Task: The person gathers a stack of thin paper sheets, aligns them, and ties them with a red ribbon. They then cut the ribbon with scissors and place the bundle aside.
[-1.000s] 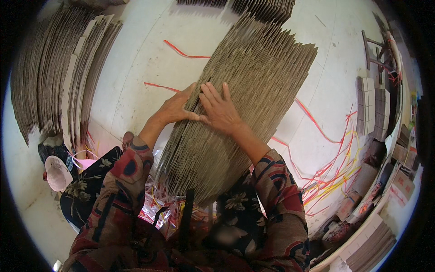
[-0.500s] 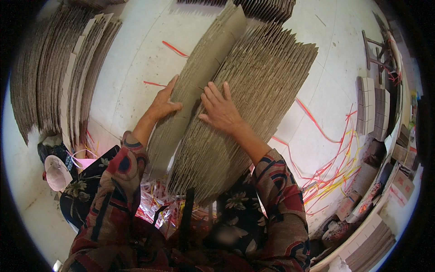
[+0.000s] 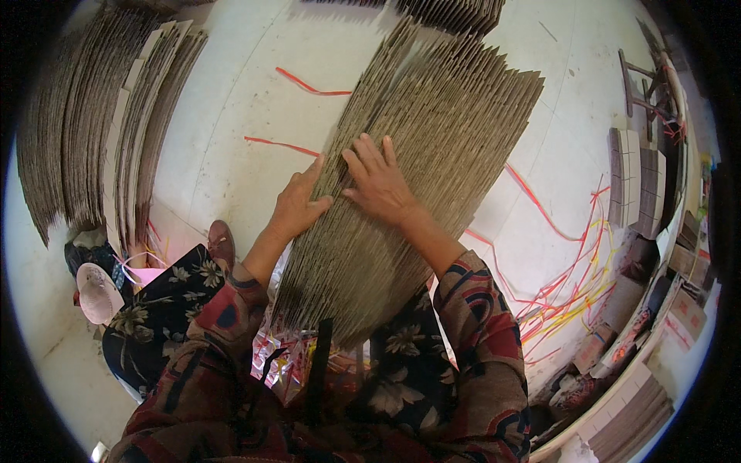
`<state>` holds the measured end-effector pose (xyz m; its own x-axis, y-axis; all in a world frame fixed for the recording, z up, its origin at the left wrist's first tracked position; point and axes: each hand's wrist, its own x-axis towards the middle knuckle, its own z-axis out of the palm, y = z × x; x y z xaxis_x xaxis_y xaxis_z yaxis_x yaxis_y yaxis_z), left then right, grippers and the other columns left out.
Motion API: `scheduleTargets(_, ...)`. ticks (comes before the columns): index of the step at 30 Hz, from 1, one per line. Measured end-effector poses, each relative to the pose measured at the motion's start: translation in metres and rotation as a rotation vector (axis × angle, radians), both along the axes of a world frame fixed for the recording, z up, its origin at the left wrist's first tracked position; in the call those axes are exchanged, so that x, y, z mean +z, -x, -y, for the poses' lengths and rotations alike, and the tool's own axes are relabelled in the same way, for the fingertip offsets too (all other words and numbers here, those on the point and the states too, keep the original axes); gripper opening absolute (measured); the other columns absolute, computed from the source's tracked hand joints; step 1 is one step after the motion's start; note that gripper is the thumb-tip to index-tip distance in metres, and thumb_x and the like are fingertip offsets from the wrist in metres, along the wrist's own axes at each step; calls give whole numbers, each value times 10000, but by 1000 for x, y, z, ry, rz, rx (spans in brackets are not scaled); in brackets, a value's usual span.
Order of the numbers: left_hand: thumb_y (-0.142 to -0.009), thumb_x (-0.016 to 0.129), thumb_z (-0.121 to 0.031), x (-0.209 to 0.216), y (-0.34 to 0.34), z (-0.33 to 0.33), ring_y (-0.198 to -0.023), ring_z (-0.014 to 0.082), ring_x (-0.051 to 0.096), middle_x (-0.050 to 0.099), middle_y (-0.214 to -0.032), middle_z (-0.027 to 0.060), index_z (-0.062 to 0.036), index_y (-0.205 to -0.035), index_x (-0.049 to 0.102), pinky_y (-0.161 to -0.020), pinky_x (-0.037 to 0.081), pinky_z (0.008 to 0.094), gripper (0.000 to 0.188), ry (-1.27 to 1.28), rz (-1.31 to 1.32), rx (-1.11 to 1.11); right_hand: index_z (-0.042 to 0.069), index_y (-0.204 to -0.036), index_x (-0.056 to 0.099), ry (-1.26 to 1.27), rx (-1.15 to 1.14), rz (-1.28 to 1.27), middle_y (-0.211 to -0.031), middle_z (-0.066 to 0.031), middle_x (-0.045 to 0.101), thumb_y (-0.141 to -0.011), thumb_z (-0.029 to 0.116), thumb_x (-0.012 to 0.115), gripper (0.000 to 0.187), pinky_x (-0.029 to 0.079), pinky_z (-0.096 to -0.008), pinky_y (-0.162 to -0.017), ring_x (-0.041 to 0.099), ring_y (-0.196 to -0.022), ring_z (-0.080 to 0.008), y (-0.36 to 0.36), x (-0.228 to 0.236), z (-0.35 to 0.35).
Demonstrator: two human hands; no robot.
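A long stack of thin brown cardboard sheets (image 3: 432, 147) stands on edge before me, running up to the right. My left hand (image 3: 299, 204) lies along its left side, fingers stretched and thumb out over the upper edges. On top of the stack rests my right hand (image 3: 380, 181), flat with its fingers spread. A narrow gap splits the sheets at the far end, between a thin left bunch (image 3: 378, 73) and the thicker main part. The near end of the stack is close to my dark flowered lap.
Red straps (image 3: 312, 85) lie on the pale floor (image 3: 231, 108), with a red and yellow strap tangle (image 3: 563, 289) at right. More cardboard stacks (image 3: 77, 116) stand at left, near a pink hat (image 3: 99, 293). Boxes (image 3: 687, 312) and a wooden stool (image 3: 644, 92) line the right side.
My left hand has moved right, bringing the tilted left bunch upright against the main stack. A brown shoe and more of the red straps now show at left. My right hand has hardly moved.
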<state>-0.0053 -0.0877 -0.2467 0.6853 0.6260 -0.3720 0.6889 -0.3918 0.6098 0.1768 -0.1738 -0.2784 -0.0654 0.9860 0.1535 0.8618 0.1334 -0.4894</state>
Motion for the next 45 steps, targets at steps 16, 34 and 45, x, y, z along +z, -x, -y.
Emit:
scheduleTargets(16,-471,860,-378,-11,-4,-12,-1223,375,377,329,-1412,187,-62,-1444,84,-1009,348,423,1284,56,-90,30,-25,-1339,314,34,-65,57,-1421,-197,266,-754,350,684,787,117,-498,-1116,173,-1361,-344,-2,-3,27)
scheduleTargets(34,-573,722,-127,5,-26,0,-1047,381,530,415,-1276,222,-106,-1449,20,-805,480,429,1123,-213,-28,191,-28,-1230,458,-69,-41,80,-1281,-205,421,-760,322,674,625,154,-533,-1094,266,-1313,-367,1,-6,21)
scheduleTargets(45,-563,783,-232,4,-45,-1,-1234,377,370,291,-1399,217,-45,-1435,49,-951,409,445,1155,-170,-137,49,-25,-1148,471,-75,-44,58,-1232,-204,417,-796,238,631,467,163,-542,-1087,288,-1289,-383,-2,-5,19)
